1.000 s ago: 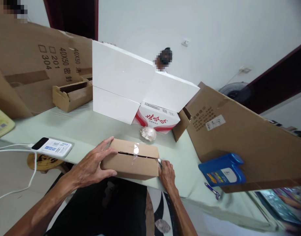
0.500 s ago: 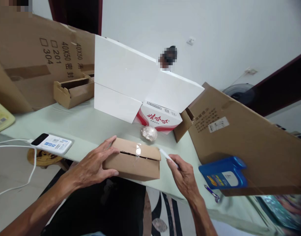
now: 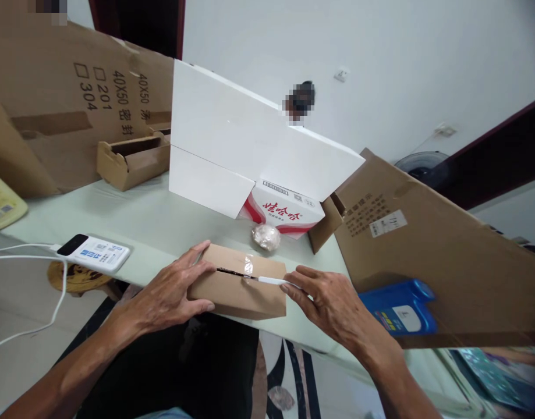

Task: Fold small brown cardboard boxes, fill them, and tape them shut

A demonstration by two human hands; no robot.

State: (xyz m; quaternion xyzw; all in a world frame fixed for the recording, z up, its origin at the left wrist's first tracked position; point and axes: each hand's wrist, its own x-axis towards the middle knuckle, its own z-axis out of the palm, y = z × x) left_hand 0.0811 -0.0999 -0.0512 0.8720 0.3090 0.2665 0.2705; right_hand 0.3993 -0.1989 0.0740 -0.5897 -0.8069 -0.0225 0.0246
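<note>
At the near edge of the pale green tabletop, about the middle of it, lies a brown cardboard box; its top has a narrow dark slit between two flaps, and a short piece of clear tape crosses this slit. The fingers of the left hand are parted by the box and hold its left end: the thumb is on the near side, one fingertip on the top, another at the far corner. The fingers of the right hand pinch a slim white tool, which lies along the slit, its tip just beside the tape. Half a second ago this tool was at the box's right end; now it is over the top, while the left hand has kept its place.
</note>
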